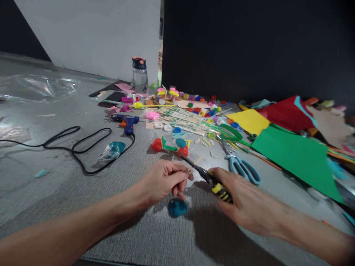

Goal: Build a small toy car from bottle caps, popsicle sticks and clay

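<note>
My left hand (169,177) is closed in a pinch on a small pale piece, maybe a bit of wooden stick; its shape is mostly hidden by the fingers. In my right hand (238,195) is a pair of long-nose pliers (206,174) with yellow-and-black handles, its dark tip pointing up and left, just beyond the left fingertips. A lump of teal modelling clay (177,208) lies on the table below the left hand. Just past both hands stands a small model (169,148) with red clay ends, a green strip and a blue oval on top.
Blue-handled scissors (241,170) lie right of the pliers. Coloured sheets, including a green sheet (296,159), cover the right side. Wooden sticks (183,120) and bottle caps spread behind. At left are a blue glue gun (129,123), its black cord (76,151) and bagged teal clay (115,149).
</note>
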Demonstrator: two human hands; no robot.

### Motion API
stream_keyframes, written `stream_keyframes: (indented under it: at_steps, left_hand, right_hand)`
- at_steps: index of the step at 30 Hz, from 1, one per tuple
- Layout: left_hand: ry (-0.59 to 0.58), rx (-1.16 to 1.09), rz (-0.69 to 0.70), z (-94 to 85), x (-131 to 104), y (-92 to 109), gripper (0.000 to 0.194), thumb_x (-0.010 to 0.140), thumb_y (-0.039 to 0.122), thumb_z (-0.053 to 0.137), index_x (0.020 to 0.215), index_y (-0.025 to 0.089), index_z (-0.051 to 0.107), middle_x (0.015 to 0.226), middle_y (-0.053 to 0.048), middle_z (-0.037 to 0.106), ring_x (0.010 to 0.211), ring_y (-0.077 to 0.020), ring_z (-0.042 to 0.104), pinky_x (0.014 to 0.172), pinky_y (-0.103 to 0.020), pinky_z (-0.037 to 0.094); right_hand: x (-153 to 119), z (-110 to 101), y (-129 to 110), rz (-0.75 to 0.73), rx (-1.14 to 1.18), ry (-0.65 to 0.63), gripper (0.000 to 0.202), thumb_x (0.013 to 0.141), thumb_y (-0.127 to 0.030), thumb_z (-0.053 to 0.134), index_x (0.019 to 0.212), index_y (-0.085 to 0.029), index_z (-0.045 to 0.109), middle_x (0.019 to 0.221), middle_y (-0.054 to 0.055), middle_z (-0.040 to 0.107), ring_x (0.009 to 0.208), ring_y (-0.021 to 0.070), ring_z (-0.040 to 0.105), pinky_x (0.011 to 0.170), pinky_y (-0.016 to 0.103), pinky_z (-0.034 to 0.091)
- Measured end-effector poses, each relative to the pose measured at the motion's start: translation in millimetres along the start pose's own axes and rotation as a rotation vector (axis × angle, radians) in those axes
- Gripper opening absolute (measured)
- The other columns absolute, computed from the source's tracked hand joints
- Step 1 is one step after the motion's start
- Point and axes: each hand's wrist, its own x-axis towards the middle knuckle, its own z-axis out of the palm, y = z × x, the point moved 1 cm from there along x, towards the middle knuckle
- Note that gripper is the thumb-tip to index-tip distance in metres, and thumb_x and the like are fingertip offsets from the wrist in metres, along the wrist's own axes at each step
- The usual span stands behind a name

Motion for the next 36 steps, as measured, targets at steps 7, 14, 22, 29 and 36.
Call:
stream_keyframes:
  at_steps: [7,14,22,29,36]
  left_hand:
    - [0.021,-0.064,0.034,-0.7,-1,5,0.016,0.084,0.022,0.054,0.078,0.013,0.065,0.052,0.006,0.052,0.042,-0.0060,0.044,0.052,-0.022,0.054]
    - [0.016,-0.089,0.013,-0.1,-4,10,0.014,0.083,0.023,0.057,0.076,0.014,0.065,0.053,0.006,0.050,0.043,-0.0065,0.041,0.048,-0.021,0.052]
    - [-0.029,-0.069,0.000,-0.2,-3,8,0.015,0.083,0.024,0.057,0.076,0.013,0.065,0.053,0.006,0.047,0.044,-0.0069,0.036,0.047,-0.023,0.053]
    - [-0.013,-0.061,0.015,-1.1,-5,11,0.016,0.084,0.024,0.056,0.076,0.014,0.065,0.053,0.005,0.049,0.044,-0.0066,0.042,0.044,-0.018,0.048]
    - [-0.008,-0.096,-0.015,3.7,-4,8,0.014,0.082,0.024,0.057,0.074,0.014,0.063,0.053,0.006,0.048,0.043,-0.0069,0.038,0.042,-0.020,0.048]
  right_hand:
    - [0,-3,1,-0.032,0.086,0.031,0.039,0.085,-0.017,0.048,0.124,-0.017,0.050,0.112,0.012,0.065,0.098,0.0270,0.062,0.083,0.041,0.047]
    - [5,-3,-6,-0.069,0.032,0.040,0.033,0.085,-0.017,0.046,0.118,-0.014,0.050,0.106,0.014,0.066,0.094,0.0281,0.063,0.081,0.041,0.047]
    - [5,-1,-2,-0.051,-0.045,0.025,0.036,0.083,-0.019,0.048,0.117,-0.012,0.050,0.107,0.018,0.065,0.103,0.0351,0.062,0.086,0.046,0.047]
    - [5,-2,-3,-0.084,0.006,0.032,0.037,0.083,-0.015,0.045,0.120,-0.013,0.049,0.107,0.015,0.065,0.098,0.0298,0.063,0.084,0.043,0.046]
    - [4,-2,-2,-0.068,-0.096,0.037,0.033,0.080,-0.017,0.049,0.113,-0.013,0.051,0.100,0.015,0.066,0.096,0.0321,0.063,0.080,0.041,0.046]
